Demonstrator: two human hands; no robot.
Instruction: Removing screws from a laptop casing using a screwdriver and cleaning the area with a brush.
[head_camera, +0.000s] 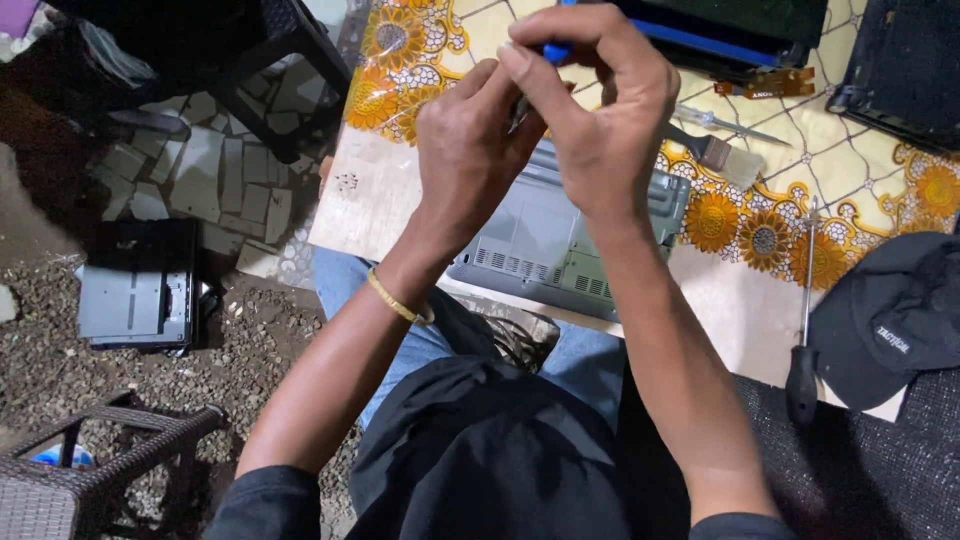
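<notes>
Head view: both hands raised over the table edge. Right hand (600, 110) pinched around a blue-handled tool (556, 50), fingertips clamped on the handle top. Left hand (470, 150) curled, fingers closed on the tool's shaft just below the right; shaft mostly hidden. Gold bracelet (395, 298) on left wrist. Beneath the hands: grey laptop base (560, 240), underside up, on the floral tablecloth (850, 160). Paintbrush (715, 150) just beside the laptop, small screwdriver (725, 122) near it. Long black-handled screwdriver (803, 340) lies to the right, next to a black cap (890, 310). Another dark panel (140, 285) on the gravel floor, well apart.
</notes>
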